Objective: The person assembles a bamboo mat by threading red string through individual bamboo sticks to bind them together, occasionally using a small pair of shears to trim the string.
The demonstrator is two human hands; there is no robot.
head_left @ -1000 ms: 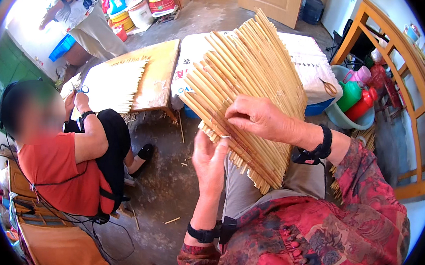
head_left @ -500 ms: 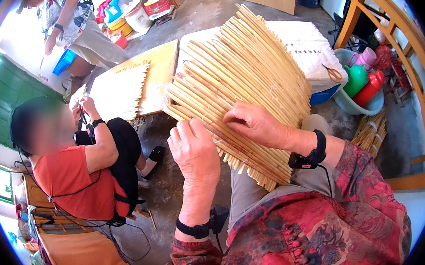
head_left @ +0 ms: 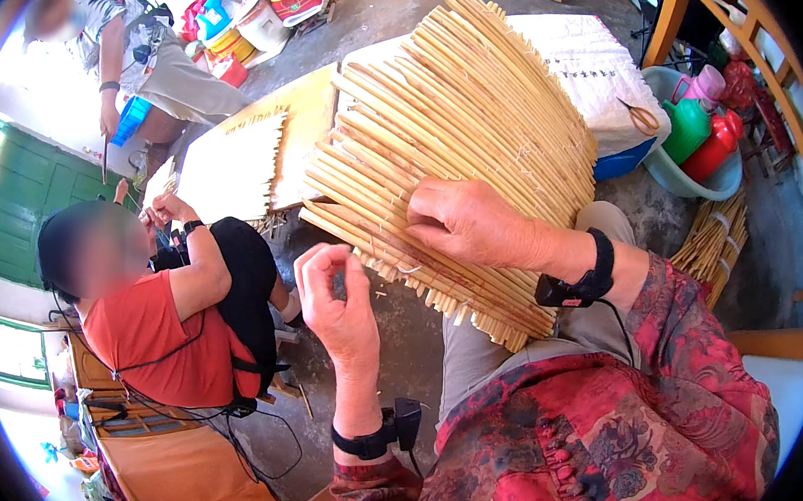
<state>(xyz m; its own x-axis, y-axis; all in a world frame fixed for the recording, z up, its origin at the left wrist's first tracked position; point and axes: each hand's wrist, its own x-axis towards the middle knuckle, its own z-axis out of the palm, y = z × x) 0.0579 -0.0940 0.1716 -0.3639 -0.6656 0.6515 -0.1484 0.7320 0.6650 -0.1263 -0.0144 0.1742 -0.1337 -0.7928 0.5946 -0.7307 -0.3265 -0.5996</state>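
A mat of straw-coloured sticks (head_left: pixel 484 96), bound with pale thread, leans across my lap and the white-covered tables. My right hand (head_left: pixel 474 227) rests on its lower left part, fingers curled and pinched against the sticks; what they grip is hidden. My left hand (head_left: pixel 336 306) is raised just off the mat's lower left edge, thumb and bent fingers close together in a pinch; I cannot make out whether a thread is in it. Orange-handled scissors (head_left: pixel 642 117) lie on the white cloth (head_left: pixel 607 64) to the right.
A co-worker in red (head_left: pixel 146 324) works at left beside a board (head_left: pixel 298 99); another person (head_left: pixel 156 72) stands behind, holding a tool. At right are a basin (head_left: pixel 694 174) with watering cans, a stick bundle (head_left: pixel 717 238) and a wooden frame (head_left: pixel 669 8).
My left hand rose from the mat's edge, then drew slightly down and left off it. My right hand shifted a little along the sticks. The standing person leaned further in.
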